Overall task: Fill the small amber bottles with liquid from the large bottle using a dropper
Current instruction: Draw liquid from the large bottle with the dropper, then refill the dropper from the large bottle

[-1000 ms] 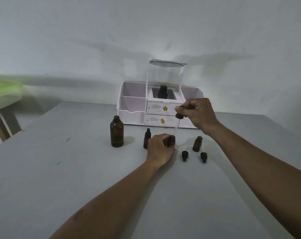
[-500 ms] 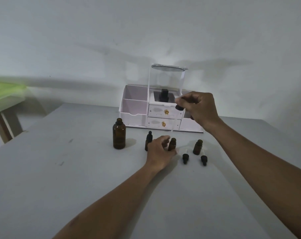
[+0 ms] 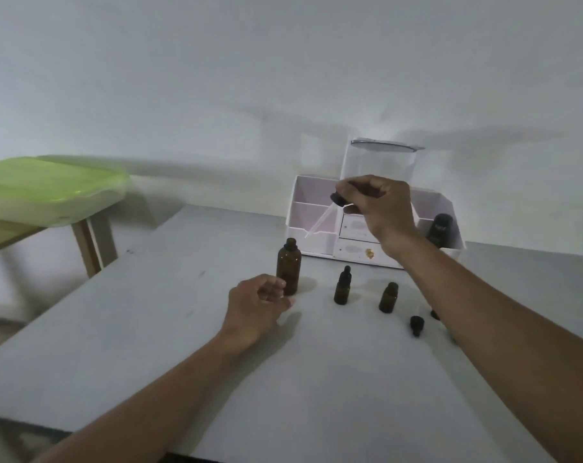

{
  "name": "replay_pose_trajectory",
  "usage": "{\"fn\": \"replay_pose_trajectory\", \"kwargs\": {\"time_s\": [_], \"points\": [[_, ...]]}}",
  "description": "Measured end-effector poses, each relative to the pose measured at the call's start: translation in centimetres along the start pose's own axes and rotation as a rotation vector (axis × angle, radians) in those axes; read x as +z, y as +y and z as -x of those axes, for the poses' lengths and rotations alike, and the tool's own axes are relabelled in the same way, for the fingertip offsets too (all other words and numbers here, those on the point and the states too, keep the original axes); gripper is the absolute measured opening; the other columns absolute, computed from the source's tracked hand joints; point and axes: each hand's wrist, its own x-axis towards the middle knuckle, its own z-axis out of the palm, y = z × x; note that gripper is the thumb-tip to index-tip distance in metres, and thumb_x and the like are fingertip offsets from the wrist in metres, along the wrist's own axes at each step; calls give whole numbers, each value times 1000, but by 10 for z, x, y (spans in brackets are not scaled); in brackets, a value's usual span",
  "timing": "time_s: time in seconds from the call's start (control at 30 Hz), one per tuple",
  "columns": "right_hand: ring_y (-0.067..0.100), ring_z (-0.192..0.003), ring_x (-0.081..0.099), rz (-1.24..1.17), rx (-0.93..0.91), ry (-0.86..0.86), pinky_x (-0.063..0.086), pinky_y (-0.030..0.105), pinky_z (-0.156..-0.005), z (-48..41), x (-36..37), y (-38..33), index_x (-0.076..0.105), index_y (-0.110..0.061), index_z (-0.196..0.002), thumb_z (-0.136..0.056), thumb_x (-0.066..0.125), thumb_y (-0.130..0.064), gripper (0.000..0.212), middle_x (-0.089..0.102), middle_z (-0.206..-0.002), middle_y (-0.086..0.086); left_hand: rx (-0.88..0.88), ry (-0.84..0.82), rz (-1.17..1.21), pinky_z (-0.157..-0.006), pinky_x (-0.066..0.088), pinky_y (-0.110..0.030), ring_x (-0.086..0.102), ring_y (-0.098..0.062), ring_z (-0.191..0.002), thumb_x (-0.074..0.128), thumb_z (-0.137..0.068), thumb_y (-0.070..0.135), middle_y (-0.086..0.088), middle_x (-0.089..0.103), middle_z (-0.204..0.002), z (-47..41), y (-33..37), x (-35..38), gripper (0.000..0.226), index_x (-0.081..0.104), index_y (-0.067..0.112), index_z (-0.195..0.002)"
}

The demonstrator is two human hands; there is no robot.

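Two hands: both are bare and reach in from the lower edge over the grey table (image 3: 316, 379).
Right hand (image 3: 380, 205): it is raised in front of the white organizer (image 3: 313, 212). The thumb and fingers are curled and pinch the black top of the dropper (image 3: 337, 198).
Dropper: its clear glass tube slants down and to the left from the right hand. The tip is in the air, above and a little to the right of the mouth of the large bottle (image 3: 288, 270), not inside it.
Large bottle: amber, upright, without a cap, lower than the right hand and to its left.
Left hand (image 3: 256, 304): it is low over the table, just beside the lower part of the large bottle. The fingers are loosely curled and hold nothing. I cannot tell if the fingertips touch the glass.
Small amber bottles: two stand upright to the right of the large bottle, between the arms. The capped small bottle (image 3: 341, 289) has a black dropper top; the open small bottle (image 3: 388, 297) has none.
Loose cap (image 3: 416, 324): black, on the table, near the right forearm.
Organizer: it stands at the back of the table, with a dark bottle (image 3: 440, 228) in its right compartment.
Far left: a green plastic thing (image 3: 49, 188) lies on a wooden side table (image 3: 86, 245), well apart.
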Motion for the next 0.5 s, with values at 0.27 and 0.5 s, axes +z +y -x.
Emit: {"fn": "replay_pose_trajectory", "kwargs": {"time_s": [0.27,0.5], "points": [[16,-76,76,-25,-13,-27,62,31,-71,-11,24,2,79,-13,-91,-85,78,-15,6,79,-81,2,7,102,137,-80,47,-14,63,-3,-99,90,-67,28,12,64,-112,-22,-8,-7,66,59,29,-125],[21,-80,75,130,-57,-73,64,36,-73,-16,36,13,80,-12,-96,-85,78,-19,13,79,-86,1,69,-31,123,-102,51,-34,58,-13,-119,91,-65,30,4,62,-131,-38,2,7,84,52,24,-139]]}}
